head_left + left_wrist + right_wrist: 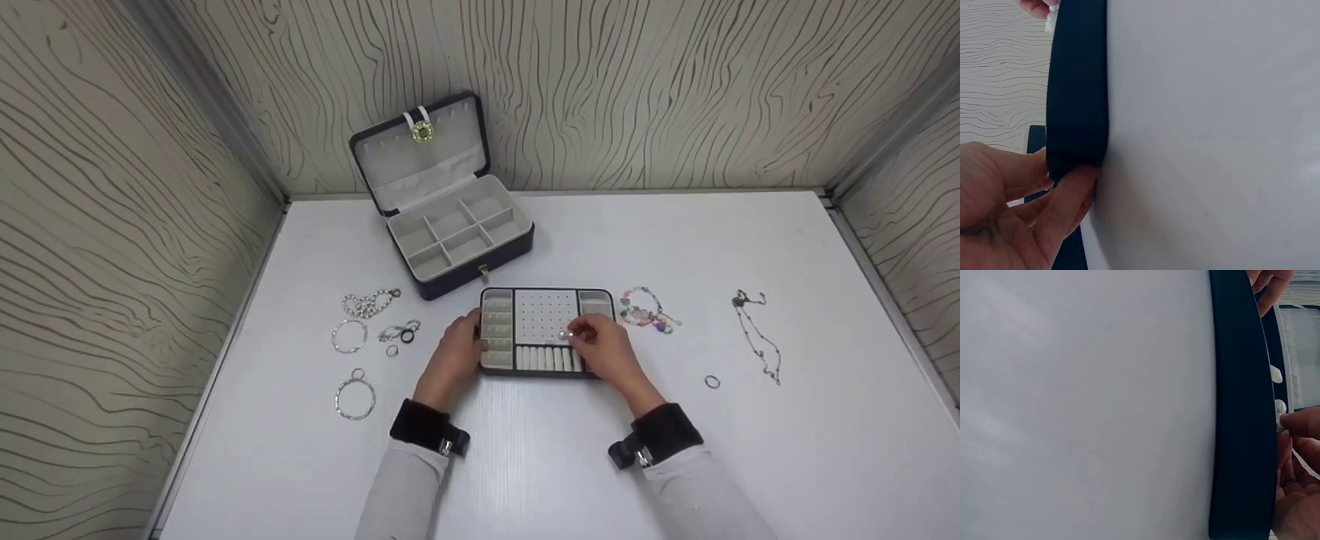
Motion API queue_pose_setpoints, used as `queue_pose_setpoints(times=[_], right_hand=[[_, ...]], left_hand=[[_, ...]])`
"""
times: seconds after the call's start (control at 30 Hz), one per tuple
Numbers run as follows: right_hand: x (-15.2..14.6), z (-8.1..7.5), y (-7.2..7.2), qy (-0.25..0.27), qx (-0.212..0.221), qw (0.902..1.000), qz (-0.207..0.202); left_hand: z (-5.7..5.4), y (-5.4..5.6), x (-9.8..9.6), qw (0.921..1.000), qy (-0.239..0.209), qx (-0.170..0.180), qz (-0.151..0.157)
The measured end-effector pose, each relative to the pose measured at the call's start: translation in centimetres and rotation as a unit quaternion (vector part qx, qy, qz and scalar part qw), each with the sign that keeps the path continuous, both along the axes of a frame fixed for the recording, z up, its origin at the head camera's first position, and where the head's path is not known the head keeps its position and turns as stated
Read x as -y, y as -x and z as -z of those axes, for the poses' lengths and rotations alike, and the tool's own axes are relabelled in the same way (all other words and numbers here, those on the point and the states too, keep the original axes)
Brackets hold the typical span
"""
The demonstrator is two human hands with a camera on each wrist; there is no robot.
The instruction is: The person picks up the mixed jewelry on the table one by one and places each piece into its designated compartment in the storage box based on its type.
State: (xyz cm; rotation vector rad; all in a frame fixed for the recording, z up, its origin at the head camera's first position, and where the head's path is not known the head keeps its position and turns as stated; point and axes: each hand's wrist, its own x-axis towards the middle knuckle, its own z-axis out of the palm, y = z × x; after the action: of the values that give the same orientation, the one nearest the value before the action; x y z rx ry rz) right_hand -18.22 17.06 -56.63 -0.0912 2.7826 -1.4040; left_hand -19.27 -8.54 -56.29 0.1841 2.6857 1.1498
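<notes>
Right hand (606, 351) pinching pearly piece (1280, 407), perforated panel (546, 309) in head view only

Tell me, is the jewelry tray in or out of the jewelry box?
Out: the jewelry tray is in front of the jewelry box, whose six compartments show uncovered.

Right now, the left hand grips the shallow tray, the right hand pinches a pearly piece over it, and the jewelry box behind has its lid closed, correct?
Not quite: the head view shows the lid of the jewelry box standing open. The rest holds: the left hand grips the shallow tray and the right hand pinches a pearly piece over it.
</notes>
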Motion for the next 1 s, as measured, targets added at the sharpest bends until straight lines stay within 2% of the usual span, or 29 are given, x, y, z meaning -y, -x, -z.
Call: queue_pose_setpoints(times=[0.2,0.6,0.77,1.0], right_hand=[[-0.5,-0.2,-0.4,0.003,0.003,0.9999,-0.015],[-1.9,-1.0,-1.7,0.041,0.041,0.9969,-0.054],[-3.2,-1.3,-2.3,0.056,0.041,0.9965,-0.047],[-6.1,-1.6,-2.9,0.062,0.030,0.9976,-0.013]], left_hand=[[-0.1,-0.1,-0.1,1.0000,0.004,-0.004,0.002],[0.1,-0.1,-0.1,0.9999,0.011,-0.003,-0.001],[0.1,-0.1,-0.1,1.0000,0.007,-0.005,-0.004],[0.1,-0.1,-0.1,0.9999,0.003,-0.008,-0.004]])
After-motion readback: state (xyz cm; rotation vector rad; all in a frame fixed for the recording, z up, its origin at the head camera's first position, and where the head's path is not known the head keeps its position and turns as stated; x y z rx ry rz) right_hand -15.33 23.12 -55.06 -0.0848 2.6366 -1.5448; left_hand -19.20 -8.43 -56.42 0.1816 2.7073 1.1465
